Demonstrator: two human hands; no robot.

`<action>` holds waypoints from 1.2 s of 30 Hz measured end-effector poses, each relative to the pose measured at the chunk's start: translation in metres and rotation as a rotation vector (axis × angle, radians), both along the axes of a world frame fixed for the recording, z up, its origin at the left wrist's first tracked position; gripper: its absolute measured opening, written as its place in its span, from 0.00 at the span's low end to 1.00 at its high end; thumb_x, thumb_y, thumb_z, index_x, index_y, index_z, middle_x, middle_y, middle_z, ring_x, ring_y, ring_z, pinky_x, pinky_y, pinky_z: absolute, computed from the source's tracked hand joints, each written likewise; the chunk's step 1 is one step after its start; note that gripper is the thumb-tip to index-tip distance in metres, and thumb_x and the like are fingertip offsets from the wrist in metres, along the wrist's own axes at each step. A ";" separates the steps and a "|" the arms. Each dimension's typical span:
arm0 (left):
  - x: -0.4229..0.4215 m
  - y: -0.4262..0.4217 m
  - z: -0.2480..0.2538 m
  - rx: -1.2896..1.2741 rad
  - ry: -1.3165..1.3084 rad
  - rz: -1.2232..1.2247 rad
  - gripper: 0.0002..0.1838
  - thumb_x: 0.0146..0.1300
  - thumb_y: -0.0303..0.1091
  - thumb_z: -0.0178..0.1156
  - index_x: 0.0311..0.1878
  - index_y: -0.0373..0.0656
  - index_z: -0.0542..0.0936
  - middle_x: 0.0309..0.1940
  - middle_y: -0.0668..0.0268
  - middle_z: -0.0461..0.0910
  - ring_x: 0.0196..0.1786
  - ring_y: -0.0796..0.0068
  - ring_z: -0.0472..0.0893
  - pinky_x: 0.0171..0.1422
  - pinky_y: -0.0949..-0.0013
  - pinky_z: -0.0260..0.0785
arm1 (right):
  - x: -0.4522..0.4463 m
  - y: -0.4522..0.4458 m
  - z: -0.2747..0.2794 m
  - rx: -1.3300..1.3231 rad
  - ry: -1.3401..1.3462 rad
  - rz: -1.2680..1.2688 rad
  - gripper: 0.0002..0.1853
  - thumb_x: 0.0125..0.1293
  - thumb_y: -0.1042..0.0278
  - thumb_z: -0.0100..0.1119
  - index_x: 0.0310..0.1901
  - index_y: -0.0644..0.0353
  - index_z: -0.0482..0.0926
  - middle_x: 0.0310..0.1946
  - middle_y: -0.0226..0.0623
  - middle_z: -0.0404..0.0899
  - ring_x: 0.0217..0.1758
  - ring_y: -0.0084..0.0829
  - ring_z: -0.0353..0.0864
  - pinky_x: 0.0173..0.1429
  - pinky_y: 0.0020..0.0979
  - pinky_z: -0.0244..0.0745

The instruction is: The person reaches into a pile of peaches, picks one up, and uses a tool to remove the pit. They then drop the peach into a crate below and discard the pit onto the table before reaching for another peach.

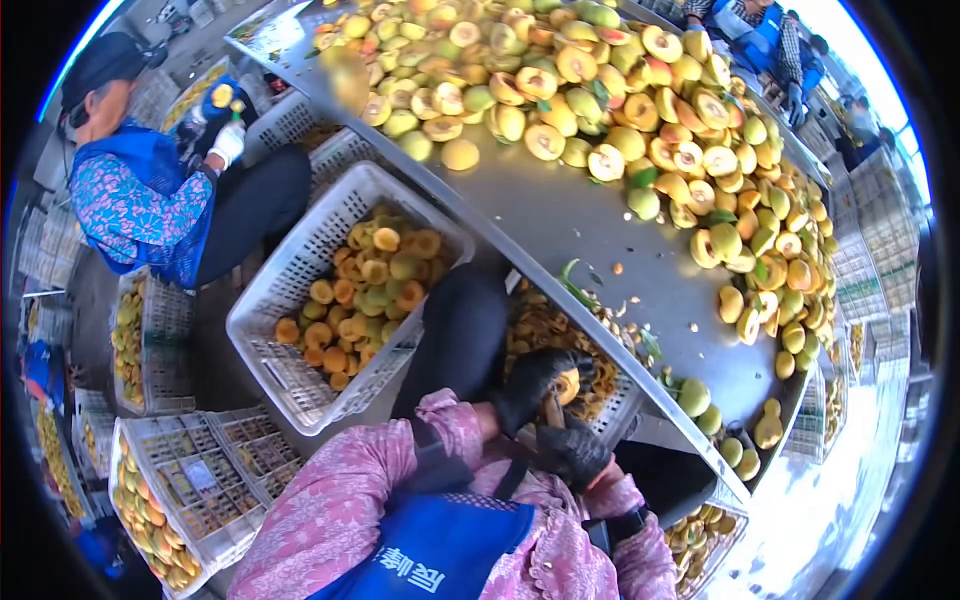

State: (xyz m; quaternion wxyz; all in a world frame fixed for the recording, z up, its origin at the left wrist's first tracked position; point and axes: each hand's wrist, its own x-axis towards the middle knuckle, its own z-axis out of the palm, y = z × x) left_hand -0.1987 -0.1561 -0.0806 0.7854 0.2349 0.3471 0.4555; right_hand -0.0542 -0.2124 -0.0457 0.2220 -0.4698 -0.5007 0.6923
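My left hand, in a black glove, is closed around a yellow-orange peach above a crate of peelings. My right hand, also black-gloved, is closed just below it. Between the two hands shows a slim brownish tool, seemingly gripped by the right hand; its working end is too small to make out. Under my hands a white crate holds peelings and scraps. Left of my knee stands a grey-white crate with peach halves in it.
A metal table with a raised edge carries a big heap of halved peaches. At the left sits a co-worker with a white glove. Fruit-filled crates stand behind on the left. Other people are across the table.
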 end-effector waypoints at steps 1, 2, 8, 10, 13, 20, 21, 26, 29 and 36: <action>-0.002 -0.001 0.005 0.018 -0.068 0.035 0.17 0.66 0.37 0.49 0.51 0.33 0.75 0.44 0.59 0.79 0.47 0.72 0.78 0.56 0.69 0.70 | -0.003 -0.002 -0.006 -0.067 0.150 -0.158 0.10 0.51 0.69 0.62 0.36 0.58 0.75 0.26 0.35 0.74 0.28 0.33 0.76 0.28 0.31 0.70; -0.002 -0.004 0.000 0.166 0.102 0.066 0.17 0.66 0.36 0.49 0.51 0.33 0.73 0.45 0.59 0.78 0.48 0.71 0.78 0.56 0.68 0.70 | 0.000 0.001 -0.018 0.571 0.017 0.099 0.11 0.52 0.69 0.62 0.37 0.59 0.75 0.26 0.34 0.74 0.27 0.30 0.75 0.28 0.28 0.70; -0.032 0.002 0.031 0.410 0.304 0.145 0.15 0.63 0.31 0.52 0.50 0.34 0.73 0.46 0.56 0.77 0.50 0.66 0.77 0.55 0.64 0.71 | 0.029 -0.012 0.012 -0.401 0.386 -0.319 0.09 0.56 0.72 0.58 0.38 0.63 0.72 0.24 0.31 0.71 0.22 0.27 0.72 0.27 0.27 0.69; -0.045 0.011 0.065 0.293 -0.005 0.180 0.14 0.58 0.28 0.57 0.47 0.34 0.75 0.46 0.52 0.78 0.50 0.64 0.78 0.56 0.66 0.69 | 0.042 -0.007 -0.015 1.114 -0.732 0.345 0.10 0.62 0.69 0.50 0.41 0.66 0.71 0.24 0.40 0.74 0.22 0.39 0.75 0.29 0.35 0.72; -0.087 0.023 0.110 0.476 0.370 0.397 0.11 0.59 0.32 0.53 0.40 0.36 0.78 0.39 0.60 0.79 0.42 0.70 0.78 0.49 0.67 0.69 | 0.057 -0.029 -0.081 0.490 -0.902 0.373 0.15 0.66 0.66 0.42 0.46 0.69 0.70 0.30 0.50 0.77 0.28 0.49 0.77 0.33 0.43 0.72; -0.163 0.079 0.150 0.613 1.525 0.208 0.12 0.56 0.34 0.62 0.41 0.37 0.80 0.37 0.59 0.81 0.40 0.72 0.80 0.47 0.71 0.71 | 0.059 -0.037 -0.089 0.492 -0.771 0.515 0.19 0.63 0.66 0.45 0.53 0.66 0.67 0.38 0.58 0.75 0.36 0.53 0.77 0.38 0.48 0.71; -0.185 0.109 0.109 1.149 1.724 0.062 0.15 0.55 0.34 0.63 0.44 0.37 0.79 0.38 0.58 0.81 0.41 0.70 0.80 0.48 0.71 0.71 | 0.056 -0.031 -0.077 0.374 -0.748 0.487 0.20 0.62 0.66 0.46 0.54 0.65 0.67 0.38 0.59 0.75 0.38 0.54 0.76 0.41 0.49 0.72; -0.068 0.230 0.134 0.810 1.263 0.186 0.20 0.58 0.40 0.58 0.49 0.36 0.76 0.41 0.52 0.80 0.47 0.59 0.79 0.54 0.64 0.70 | 0.063 -0.031 -0.082 0.207 -0.692 0.333 0.25 0.59 0.59 0.50 0.59 0.55 0.65 0.41 0.58 0.74 0.43 0.57 0.76 0.46 0.49 0.72; -0.025 0.324 0.076 0.960 1.633 0.011 0.22 0.57 0.36 0.56 0.55 0.40 0.74 0.49 0.51 0.76 0.53 0.55 0.75 0.60 0.61 0.65 | 0.072 -0.032 -0.070 0.149 -0.701 0.227 0.26 0.59 0.58 0.50 0.59 0.55 0.65 0.42 0.59 0.73 0.44 0.58 0.75 0.46 0.50 0.72; 0.006 0.323 0.071 0.907 1.817 -0.233 0.17 0.53 0.35 0.57 0.47 0.45 0.76 0.41 0.53 0.78 0.47 0.54 0.76 0.51 0.56 0.68 | 0.077 -0.037 -0.095 0.332 -0.725 0.211 0.21 0.59 0.64 0.49 0.53 0.61 0.70 0.40 0.54 0.74 0.40 0.52 0.75 0.43 0.43 0.71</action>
